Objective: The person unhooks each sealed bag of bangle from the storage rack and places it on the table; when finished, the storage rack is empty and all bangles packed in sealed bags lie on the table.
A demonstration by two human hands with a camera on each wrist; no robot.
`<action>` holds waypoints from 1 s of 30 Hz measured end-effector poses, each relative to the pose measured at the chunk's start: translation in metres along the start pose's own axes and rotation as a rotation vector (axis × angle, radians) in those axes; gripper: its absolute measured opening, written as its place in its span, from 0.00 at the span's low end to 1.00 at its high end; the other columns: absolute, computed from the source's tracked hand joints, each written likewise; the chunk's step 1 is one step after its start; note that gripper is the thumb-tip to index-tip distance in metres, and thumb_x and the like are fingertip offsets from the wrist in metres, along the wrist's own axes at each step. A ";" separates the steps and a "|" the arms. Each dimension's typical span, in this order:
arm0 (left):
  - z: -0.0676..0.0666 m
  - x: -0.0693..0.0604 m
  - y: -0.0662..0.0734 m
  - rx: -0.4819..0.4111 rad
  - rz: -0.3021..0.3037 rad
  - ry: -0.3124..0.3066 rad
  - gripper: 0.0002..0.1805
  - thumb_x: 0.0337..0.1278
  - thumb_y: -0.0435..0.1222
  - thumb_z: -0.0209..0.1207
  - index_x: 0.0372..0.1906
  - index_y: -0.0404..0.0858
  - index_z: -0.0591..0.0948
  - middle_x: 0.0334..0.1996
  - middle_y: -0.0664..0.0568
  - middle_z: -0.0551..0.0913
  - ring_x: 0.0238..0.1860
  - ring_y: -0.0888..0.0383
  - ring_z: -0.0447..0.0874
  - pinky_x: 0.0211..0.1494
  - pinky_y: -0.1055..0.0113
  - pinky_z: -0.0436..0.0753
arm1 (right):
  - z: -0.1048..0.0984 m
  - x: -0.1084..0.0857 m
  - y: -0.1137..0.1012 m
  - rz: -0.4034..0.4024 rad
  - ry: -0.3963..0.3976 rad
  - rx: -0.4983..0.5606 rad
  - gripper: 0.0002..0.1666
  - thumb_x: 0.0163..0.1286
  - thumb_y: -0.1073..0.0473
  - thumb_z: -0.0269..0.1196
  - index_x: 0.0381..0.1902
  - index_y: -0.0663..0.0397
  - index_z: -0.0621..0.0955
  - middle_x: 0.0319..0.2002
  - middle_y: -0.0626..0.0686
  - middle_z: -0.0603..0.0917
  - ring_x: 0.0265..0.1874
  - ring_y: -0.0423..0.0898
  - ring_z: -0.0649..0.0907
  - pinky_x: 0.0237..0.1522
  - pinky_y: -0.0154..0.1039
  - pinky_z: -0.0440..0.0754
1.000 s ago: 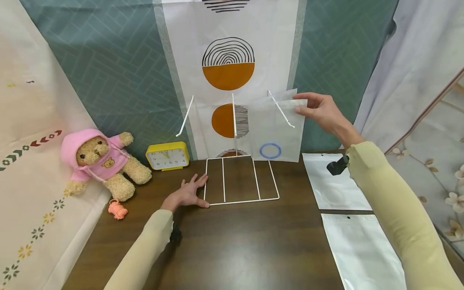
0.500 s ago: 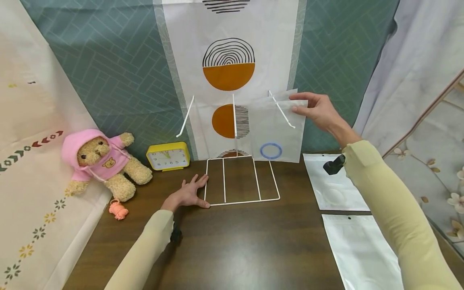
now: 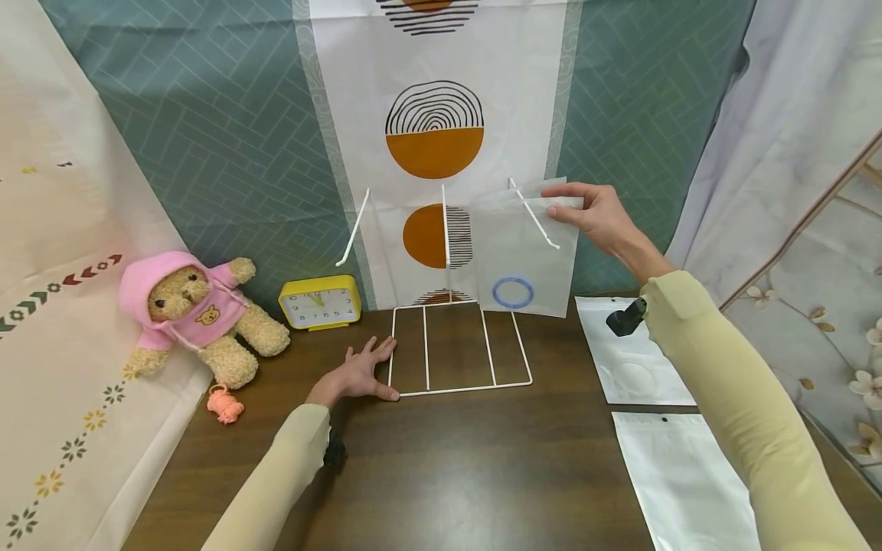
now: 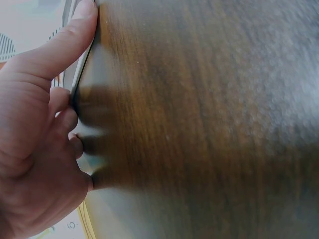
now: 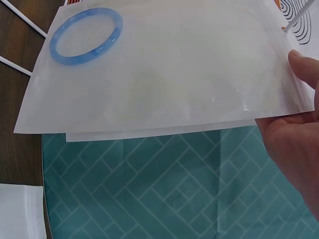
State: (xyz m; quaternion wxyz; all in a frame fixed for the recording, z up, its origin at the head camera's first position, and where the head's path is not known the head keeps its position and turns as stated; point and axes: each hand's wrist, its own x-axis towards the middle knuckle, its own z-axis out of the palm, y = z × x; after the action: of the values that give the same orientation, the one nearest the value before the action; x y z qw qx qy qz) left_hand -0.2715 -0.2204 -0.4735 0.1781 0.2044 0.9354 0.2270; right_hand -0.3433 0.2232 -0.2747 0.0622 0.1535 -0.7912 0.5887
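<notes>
A white wire rack [image 3: 444, 392] with three prongs stands against the backdrop. Two translucent flat bags hang on its right prong [image 3: 534, 214]; the front bag [image 3: 527, 249] has a blue ring [image 3: 513, 293], like a bangle, showing in a lower corner. My right hand [image 3: 596, 218] pinches the bags' upper right edge between thumb and fingers. In the right wrist view the thumb lies on the front bag [image 5: 169, 69] and the fingers go behind. With fingers spread, my left hand [image 3: 358, 373] rests on the table and touches the left side of the rack's base.
Two white pouches lie at the right, the far one [image 3: 623, 352] partly under my right forearm and the near one [image 3: 678, 474] in front of it. At the left are a yellow clock [image 3: 320, 302], a teddy bear [image 3: 200, 314] in pink and a coral bundle [image 3: 224, 404].
My right hand has slid slightly left along the bags' top edge. The whole view has tilted a little upward. My left hand keeps its place at the rack's base.
</notes>
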 end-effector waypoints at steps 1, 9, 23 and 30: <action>0.000 0.000 0.000 -0.001 0.002 0.003 0.61 0.47 0.53 0.74 0.80 0.36 0.52 0.79 0.43 0.48 0.78 0.37 0.34 0.70 0.31 0.33 | 0.000 0.000 0.000 0.002 -0.001 0.000 0.16 0.68 0.61 0.69 0.53 0.52 0.87 0.54 0.54 0.79 0.42 0.45 0.80 0.40 0.31 0.81; 0.003 0.003 -0.003 0.011 0.026 0.014 0.61 0.46 0.53 0.75 0.79 0.35 0.53 0.79 0.43 0.48 0.78 0.37 0.35 0.69 0.30 0.34 | 0.001 0.000 0.000 -0.008 0.005 -0.053 0.15 0.69 0.60 0.68 0.53 0.55 0.86 0.55 0.55 0.80 0.44 0.45 0.78 0.40 0.31 0.80; 0.004 0.001 -0.002 0.013 0.039 0.033 0.61 0.45 0.51 0.75 0.78 0.32 0.54 0.79 0.39 0.50 0.77 0.34 0.37 0.68 0.28 0.36 | 0.000 -0.006 -0.003 -0.012 0.004 -0.075 0.16 0.69 0.58 0.68 0.54 0.56 0.86 0.54 0.55 0.80 0.44 0.45 0.79 0.39 0.31 0.80; 0.003 0.001 -0.001 0.004 0.036 0.037 0.61 0.44 0.51 0.76 0.78 0.32 0.54 0.78 0.39 0.50 0.77 0.34 0.37 0.68 0.28 0.36 | -0.001 -0.012 -0.009 -0.011 -0.013 -0.091 0.20 0.70 0.57 0.68 0.57 0.59 0.84 0.55 0.57 0.80 0.42 0.46 0.80 0.38 0.32 0.81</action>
State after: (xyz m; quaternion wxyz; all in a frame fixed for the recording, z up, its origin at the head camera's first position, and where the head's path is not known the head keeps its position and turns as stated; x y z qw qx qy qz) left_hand -0.2713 -0.2202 -0.4764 0.1565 0.2174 0.9351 0.2320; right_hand -0.3291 0.2243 -0.2699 0.0672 0.1587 -0.8167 0.5507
